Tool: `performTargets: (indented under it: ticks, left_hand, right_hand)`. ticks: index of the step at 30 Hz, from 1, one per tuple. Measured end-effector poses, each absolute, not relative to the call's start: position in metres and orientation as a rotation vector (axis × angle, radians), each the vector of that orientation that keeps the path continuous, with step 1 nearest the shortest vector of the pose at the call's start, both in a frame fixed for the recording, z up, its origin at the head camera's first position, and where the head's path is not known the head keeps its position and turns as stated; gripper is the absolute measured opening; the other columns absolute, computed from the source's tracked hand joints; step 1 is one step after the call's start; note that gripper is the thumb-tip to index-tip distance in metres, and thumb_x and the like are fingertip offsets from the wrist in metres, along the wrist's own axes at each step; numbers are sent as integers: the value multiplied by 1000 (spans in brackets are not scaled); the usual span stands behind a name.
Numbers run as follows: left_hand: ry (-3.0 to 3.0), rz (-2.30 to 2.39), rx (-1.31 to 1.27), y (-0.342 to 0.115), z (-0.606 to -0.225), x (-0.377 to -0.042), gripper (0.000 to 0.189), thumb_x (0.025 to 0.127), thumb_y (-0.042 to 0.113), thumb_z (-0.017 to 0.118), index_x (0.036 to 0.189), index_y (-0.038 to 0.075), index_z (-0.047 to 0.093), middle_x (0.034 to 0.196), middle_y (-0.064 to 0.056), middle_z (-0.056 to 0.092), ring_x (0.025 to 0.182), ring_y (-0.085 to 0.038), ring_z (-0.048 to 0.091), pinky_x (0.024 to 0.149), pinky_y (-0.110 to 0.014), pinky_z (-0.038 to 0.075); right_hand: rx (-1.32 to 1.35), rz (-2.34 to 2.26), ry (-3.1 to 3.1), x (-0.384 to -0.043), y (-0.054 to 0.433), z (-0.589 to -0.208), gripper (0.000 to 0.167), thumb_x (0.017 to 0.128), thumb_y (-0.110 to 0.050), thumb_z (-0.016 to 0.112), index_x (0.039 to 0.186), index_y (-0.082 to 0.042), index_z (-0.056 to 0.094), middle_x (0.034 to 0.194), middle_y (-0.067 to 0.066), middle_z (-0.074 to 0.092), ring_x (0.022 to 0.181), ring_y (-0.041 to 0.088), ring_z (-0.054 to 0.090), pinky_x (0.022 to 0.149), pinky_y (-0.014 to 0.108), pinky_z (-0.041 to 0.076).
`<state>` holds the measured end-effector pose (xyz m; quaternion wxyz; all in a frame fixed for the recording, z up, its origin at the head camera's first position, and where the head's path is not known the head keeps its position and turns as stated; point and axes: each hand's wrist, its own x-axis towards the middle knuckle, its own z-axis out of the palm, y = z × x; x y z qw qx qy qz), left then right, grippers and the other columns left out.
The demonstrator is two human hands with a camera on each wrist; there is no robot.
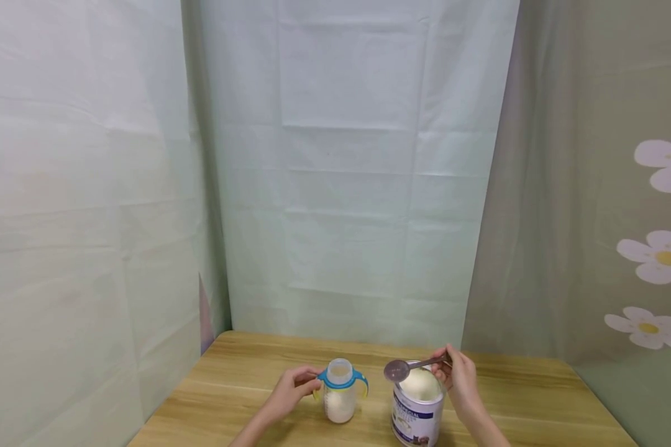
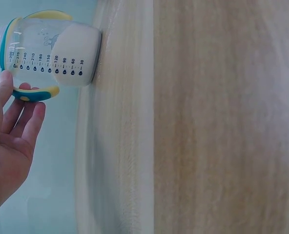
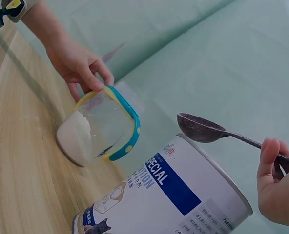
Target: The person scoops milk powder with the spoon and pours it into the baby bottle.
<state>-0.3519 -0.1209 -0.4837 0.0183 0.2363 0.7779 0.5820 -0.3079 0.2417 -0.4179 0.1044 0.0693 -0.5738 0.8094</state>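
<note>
A clear baby bottle point(image 1: 340, 403) with a blue-and-yellow two-handled collar stands upright, uncapped, on the table. White powder fills its lower part, sloping near the 120 to 150 marks in the left wrist view. My left hand point(image 1: 294, 391) pinches one of its handles point(image 2: 34, 94) between thumb and fingers. My right hand point(image 1: 460, 380) grips the handle end of a dark scoop point(image 3: 201, 127). The scoop's round bowl hovers over the left rim of a white-and-blue can point(image 1: 416, 416); no powder shows in the bowl. Pale powder point(image 1: 422, 383) is visible inside the open can.
The wooden table point(image 1: 246, 360) carries the bottle and the can side by side, a small gap between them. Pale cloth curtains point(image 1: 346, 248) hang behind and at both sides, the right one printed with white flowers point(image 1: 668, 257).
</note>
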Motion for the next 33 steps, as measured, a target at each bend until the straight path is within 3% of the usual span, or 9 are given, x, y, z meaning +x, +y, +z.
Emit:
performTargets:
  ticks: [22,27,33]
  left_hand:
    - [2441,1790,733,-121,-485,-352,31,94,21,62,118,0,64,109,-20,70,90,-15,66,81,-39,57]
    - [2408,1816,737,-121,-485,-353,31,95,17,61,118,-3,63,110,-21,69,93,-21,66,81,-37,57]
    - [2418,1813,761,-121,-485,-352,32,95,21,61,117,-2,63,108,-17,71,90,-14,66,80,-33,57]
  right_hand:
    - [78,2494,-1647,-309,248,-419,46,107,-24,27,76,-14,59,75,-7,60,61,1,53,56,11,47]
    - [52,2473,-1652,-310,251,-421,46,107,-22,26,75,-15,59,75,-7,59,61,1,52,55,10,46]
    - [37,2458,-1663,-310,252,-423,46,107,-22,26,75,-15,58,74,-7,58,60,1,51,54,11,45]
